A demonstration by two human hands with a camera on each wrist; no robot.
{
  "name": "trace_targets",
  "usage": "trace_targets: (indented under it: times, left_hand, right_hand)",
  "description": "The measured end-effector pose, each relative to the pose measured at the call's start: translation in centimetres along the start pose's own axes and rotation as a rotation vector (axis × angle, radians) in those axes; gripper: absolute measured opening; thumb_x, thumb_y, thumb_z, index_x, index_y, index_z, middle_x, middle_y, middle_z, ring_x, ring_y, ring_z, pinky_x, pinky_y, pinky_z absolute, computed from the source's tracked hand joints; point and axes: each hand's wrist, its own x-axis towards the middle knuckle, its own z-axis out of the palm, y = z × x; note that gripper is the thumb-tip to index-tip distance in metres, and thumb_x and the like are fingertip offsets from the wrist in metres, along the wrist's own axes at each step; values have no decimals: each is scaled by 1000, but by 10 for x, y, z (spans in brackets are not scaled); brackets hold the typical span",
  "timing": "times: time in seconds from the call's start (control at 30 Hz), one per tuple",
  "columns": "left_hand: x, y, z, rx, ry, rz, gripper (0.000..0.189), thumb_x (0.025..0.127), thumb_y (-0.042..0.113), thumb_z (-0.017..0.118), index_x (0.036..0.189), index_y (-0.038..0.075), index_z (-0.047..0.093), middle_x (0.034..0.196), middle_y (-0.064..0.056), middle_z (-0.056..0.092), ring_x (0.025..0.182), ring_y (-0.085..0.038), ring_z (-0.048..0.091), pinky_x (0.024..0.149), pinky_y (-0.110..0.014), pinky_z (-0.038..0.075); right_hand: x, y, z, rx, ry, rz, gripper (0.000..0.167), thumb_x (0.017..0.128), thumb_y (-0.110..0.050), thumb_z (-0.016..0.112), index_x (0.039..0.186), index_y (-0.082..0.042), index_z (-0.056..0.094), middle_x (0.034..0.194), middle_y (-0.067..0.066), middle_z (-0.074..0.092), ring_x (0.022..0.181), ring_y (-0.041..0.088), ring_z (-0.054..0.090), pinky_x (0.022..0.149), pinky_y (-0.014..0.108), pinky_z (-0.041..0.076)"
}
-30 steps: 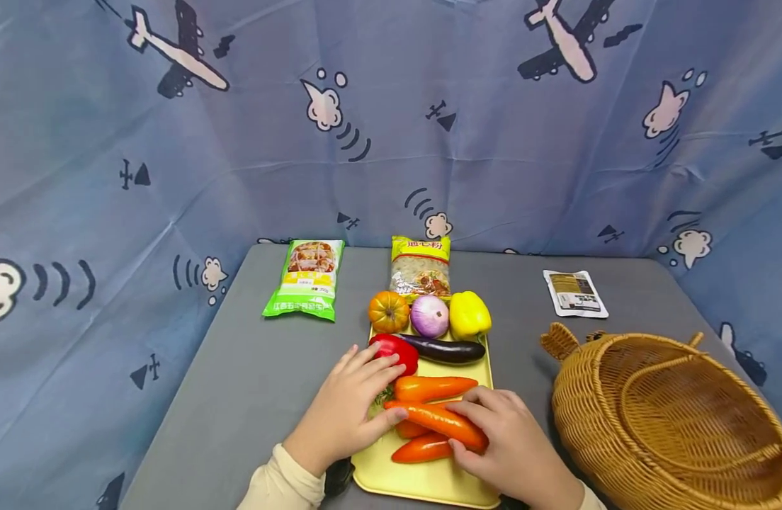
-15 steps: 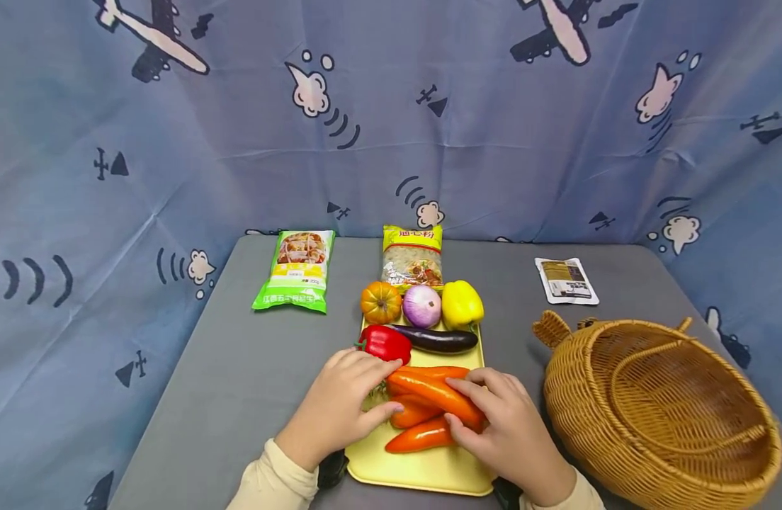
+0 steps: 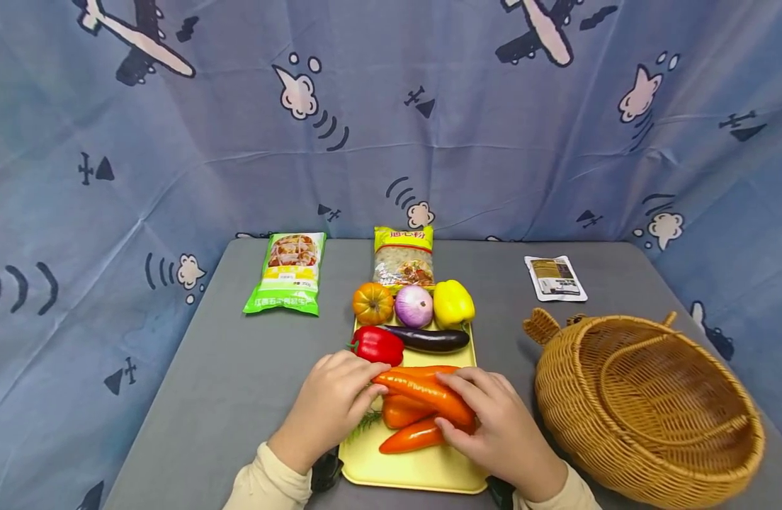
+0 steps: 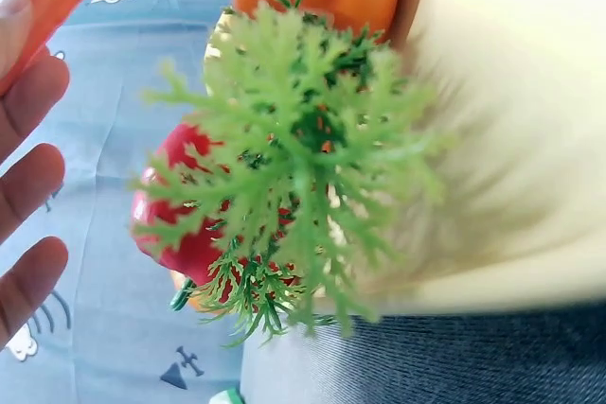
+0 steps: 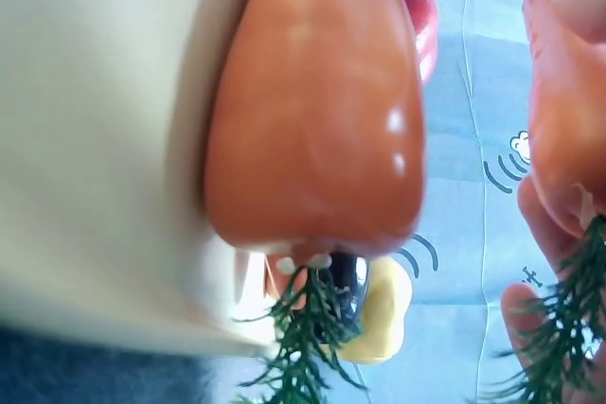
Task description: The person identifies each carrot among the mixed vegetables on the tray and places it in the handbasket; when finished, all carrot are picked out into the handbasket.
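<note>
Both hands hold one orange carrot [image 3: 423, 393] above other carrots on a yellow tray [image 3: 416, 478]. My left hand [image 3: 330, 400] pinches its narrow tip between thumb and fingers. Around the thick end, my right hand [image 3: 502, 432] curls its thumb and fingers. In the right wrist view, green fronds hang from the held carrot [image 5: 568, 111], and another carrot [image 5: 317, 111] lies close to the camera. Blurred green fronds [image 4: 294, 158] fill the middle of the left wrist view. Beneath the held one, a carrot [image 3: 410, 437] lies slantwise, partly hidden by my right hand.
Farther up the tray are a red bell pepper [image 3: 378, 346] and an eggplant [image 3: 432, 340]. A small pumpkin [image 3: 373, 303], purple onion [image 3: 414, 307] and yellow bell pepper [image 3: 453, 304] line its far end. Bags [image 3: 292, 273] [image 3: 404, 258], a pouch [image 3: 555, 278] and a wicker basket [image 3: 646, 411] surround it.
My left hand has left the red bell pepper and come to the carrot's tip, which it now pinches. The right hand has kept its grip. The head view has shifted slightly.
</note>
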Motion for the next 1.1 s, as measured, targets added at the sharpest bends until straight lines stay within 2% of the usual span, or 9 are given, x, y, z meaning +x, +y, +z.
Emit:
trace_targets:
  times: [0.13,0.33,0.5,0.7,0.9,1.03,1.1]
  left_hand:
    - [-1,0,-2,-11,35,-6,30,101,38,73,121,15,80,107,7,78,99,-16,66,85,-39,53]
    - [-2,-1,-2,-50,78,5,38,106,42,65,124,12,80,108,5,78,101,-17,68,87,-41,56]
    - [-1,-2,-1,-71,86,11,51,108,50,58,129,7,77,116,0,77,109,-22,70,95,-45,57]
    - [-1,-3,-3,-68,63,-1,57,107,53,59,132,4,75,126,-7,75,119,-26,69,103,-48,54]
    - [1,-2,-5,-51,15,-25,57,105,52,64,134,4,74,132,-8,74,125,-28,67,108,-50,51]
    - [1,-1,-7,-30,-6,-42,56,103,50,68,135,5,73,133,-8,73,126,-28,66,108,-50,51]
    - [1,-1,-8,-6,-7,-57,55,101,47,72,136,5,73,134,-8,73,126,-28,66,107,-51,52]
  right_hand:
    - [2,1,-2,16,26,-4,52,101,-49,72,136,-11,72,121,2,71,103,22,67,92,41,47]
    - [2,3,-12,30,105,10,50,102,-54,67,125,-10,77,118,1,74,102,23,69,96,38,44]
    - [1,1,-27,-31,191,25,52,102,-56,66,120,-9,79,115,5,76,98,27,69,93,37,43]
    - [-1,-5,-54,-119,295,38,56,100,-57,69,117,-6,81,110,8,77,91,29,71,91,33,42]
    - [-10,-14,-91,-257,234,170,70,98,-69,61,118,-5,80,110,12,77,94,31,71,91,35,40]
    - [-16,-17,-114,-335,234,223,76,97,-73,58,119,-3,79,110,15,76,94,33,69,95,26,35]
    - [-19,-18,-126,-365,267,239,77,97,-72,58,119,-2,79,109,17,76,93,35,67,97,19,31]
